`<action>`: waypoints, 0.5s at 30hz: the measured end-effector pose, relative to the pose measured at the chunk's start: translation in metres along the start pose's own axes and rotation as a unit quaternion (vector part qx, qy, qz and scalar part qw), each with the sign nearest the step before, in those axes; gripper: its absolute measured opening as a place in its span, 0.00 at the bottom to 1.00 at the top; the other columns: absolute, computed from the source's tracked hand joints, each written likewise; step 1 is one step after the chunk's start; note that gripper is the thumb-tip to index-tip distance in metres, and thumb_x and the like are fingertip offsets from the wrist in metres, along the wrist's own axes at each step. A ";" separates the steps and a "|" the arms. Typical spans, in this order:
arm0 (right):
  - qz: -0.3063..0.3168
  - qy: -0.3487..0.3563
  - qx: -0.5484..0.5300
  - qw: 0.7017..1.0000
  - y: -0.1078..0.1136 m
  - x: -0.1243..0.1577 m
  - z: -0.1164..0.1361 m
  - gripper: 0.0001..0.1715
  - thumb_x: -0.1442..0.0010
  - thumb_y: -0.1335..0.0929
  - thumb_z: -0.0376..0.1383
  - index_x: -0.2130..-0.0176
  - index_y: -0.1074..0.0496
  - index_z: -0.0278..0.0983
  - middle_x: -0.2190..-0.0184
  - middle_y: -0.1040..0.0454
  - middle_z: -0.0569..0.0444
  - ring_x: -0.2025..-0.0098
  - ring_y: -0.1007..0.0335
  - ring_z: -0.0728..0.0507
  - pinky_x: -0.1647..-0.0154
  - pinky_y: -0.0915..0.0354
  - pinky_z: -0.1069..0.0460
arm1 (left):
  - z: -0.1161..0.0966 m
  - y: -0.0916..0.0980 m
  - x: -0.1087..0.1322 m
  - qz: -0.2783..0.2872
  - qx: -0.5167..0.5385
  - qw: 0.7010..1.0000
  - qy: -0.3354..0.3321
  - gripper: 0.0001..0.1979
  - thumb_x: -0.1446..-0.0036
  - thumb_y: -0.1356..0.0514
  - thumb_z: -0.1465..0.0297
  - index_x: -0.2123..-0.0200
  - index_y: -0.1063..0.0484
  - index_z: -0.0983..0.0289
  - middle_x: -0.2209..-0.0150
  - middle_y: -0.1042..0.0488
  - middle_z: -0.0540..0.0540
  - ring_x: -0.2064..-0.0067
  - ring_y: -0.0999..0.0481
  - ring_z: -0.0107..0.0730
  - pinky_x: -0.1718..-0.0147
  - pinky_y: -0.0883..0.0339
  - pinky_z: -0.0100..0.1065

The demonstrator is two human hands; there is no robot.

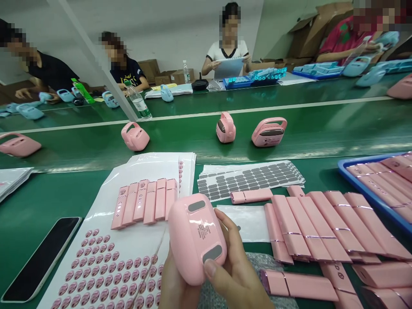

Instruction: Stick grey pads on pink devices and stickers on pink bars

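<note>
Left hand and right hand clasped the pink plastic device, probably light, rigid and slick, best gripped by its sides.

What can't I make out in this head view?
All in the head view:
- Most of the left hand: hidden behind the pink device.
- The device's far side: turned away from the camera.
- Its dark print: too small to read.
- Blue tray: cut off by the right edge.

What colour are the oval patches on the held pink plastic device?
Both oval patches are grey; clearest in head view.
</note>
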State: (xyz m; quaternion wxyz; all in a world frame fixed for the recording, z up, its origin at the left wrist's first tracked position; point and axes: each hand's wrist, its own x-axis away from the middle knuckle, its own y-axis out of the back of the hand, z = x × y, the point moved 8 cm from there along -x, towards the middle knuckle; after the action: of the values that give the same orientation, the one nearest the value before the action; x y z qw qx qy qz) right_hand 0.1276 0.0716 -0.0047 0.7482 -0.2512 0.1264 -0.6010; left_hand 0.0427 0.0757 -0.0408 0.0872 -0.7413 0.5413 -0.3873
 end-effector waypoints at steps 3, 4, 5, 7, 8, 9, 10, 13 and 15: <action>0.018 -0.015 -0.027 0.999 -0.001 0.001 0.002 0.41 0.45 0.30 0.47 0.39 0.51 0.50 0.40 0.43 0.51 0.42 0.43 0.38 0.42 0.45 0.45 | 0.003 0.004 -0.003 0.007 -0.011 1.000 0.005 0.26 0.59 0.34 0.68 0.53 0.29 0.61 0.65 0.25 0.57 0.55 0.28 0.54 0.57 0.29 0.43; 0.021 -0.013 -0.028 0.999 -0.001 0.002 0.003 0.40 0.45 0.30 0.47 0.39 0.50 0.49 0.39 0.44 0.52 0.41 0.44 0.38 0.42 0.46 0.45 | 0.004 0.006 -0.004 0.008 -0.008 1.000 0.010 0.24 0.58 0.34 0.66 0.54 0.29 0.60 0.67 0.26 0.56 0.56 0.27 0.53 0.59 0.28 0.43; 0.020 -0.010 -0.028 0.999 -0.001 0.003 0.003 0.39 0.44 0.31 0.47 0.39 0.50 0.49 0.39 0.45 0.53 0.40 0.46 0.39 0.41 0.46 0.45 | 0.006 0.008 -0.005 0.007 -0.005 1.000 0.017 0.23 0.58 0.34 0.65 0.55 0.28 0.58 0.69 0.26 0.55 0.59 0.27 0.53 0.60 0.27 0.43; 0.004 0.000 -0.028 1.000 0.000 0.004 0.004 0.37 0.43 0.32 0.48 0.39 0.48 0.48 0.38 0.46 0.52 0.39 0.48 0.39 0.41 0.47 0.45 | 0.008 0.011 -0.008 0.005 -0.001 0.999 0.032 0.19 0.57 0.35 0.62 0.58 0.27 0.56 0.73 0.28 0.53 0.64 0.26 0.50 0.65 0.26 0.43; -0.008 0.007 -0.030 1.000 0.000 0.005 0.005 0.36 0.43 0.33 0.49 0.40 0.47 0.47 0.38 0.45 0.52 0.39 0.48 0.39 0.41 0.46 0.45 | 0.009 0.011 -0.009 0.006 -0.003 0.999 0.036 0.18 0.57 0.35 0.61 0.59 0.27 0.56 0.74 0.29 0.53 0.67 0.26 0.49 0.67 0.26 0.43; -0.021 0.014 -0.033 0.999 0.001 0.005 0.006 0.36 0.44 0.33 0.50 0.40 0.46 0.47 0.39 0.44 0.51 0.40 0.47 0.38 0.42 0.45 0.45 | 0.009 0.010 -0.010 0.009 -0.006 0.999 0.037 0.17 0.57 0.35 0.61 0.60 0.27 0.55 0.75 0.29 0.53 0.68 0.26 0.48 0.69 0.26 0.43; -0.034 0.020 -0.036 0.999 0.000 0.005 0.008 0.35 0.44 0.33 0.50 0.41 0.46 0.46 0.40 0.42 0.50 0.41 0.44 0.38 0.43 0.44 0.45 | 0.008 0.008 -0.011 0.013 -0.009 0.999 0.036 0.17 0.57 0.34 0.60 0.61 0.27 0.55 0.75 0.30 0.53 0.69 0.26 0.48 0.71 0.26 0.44; -0.062 0.020 -0.051 0.997 0.000 0.005 0.009 0.33 0.46 0.33 0.50 0.44 0.44 0.46 0.42 0.40 0.50 0.45 0.38 0.37 0.48 0.38 0.46 | 0.007 0.003 -0.012 0.016 -0.015 0.999 0.026 0.16 0.54 0.36 0.58 0.60 0.28 0.55 0.73 0.30 0.54 0.66 0.26 0.49 0.70 0.27 0.45; -0.072 0.012 -0.068 0.995 0.000 0.006 0.008 0.34 0.47 0.33 0.50 0.44 0.43 0.46 0.41 0.40 0.49 0.45 0.38 0.37 0.51 0.36 0.46 | 0.006 0.002 -0.012 0.008 -0.021 1.000 0.017 0.19 0.49 0.39 0.56 0.55 0.30 0.57 0.69 0.29 0.55 0.63 0.26 0.46 0.66 0.27 0.45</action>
State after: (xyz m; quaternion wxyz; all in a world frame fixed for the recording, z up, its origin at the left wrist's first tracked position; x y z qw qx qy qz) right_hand 0.1333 0.0679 0.0024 0.6823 -0.3028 0.1578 -0.6464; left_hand 0.0435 0.0837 -0.0520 0.0651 -0.7320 0.5565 -0.3876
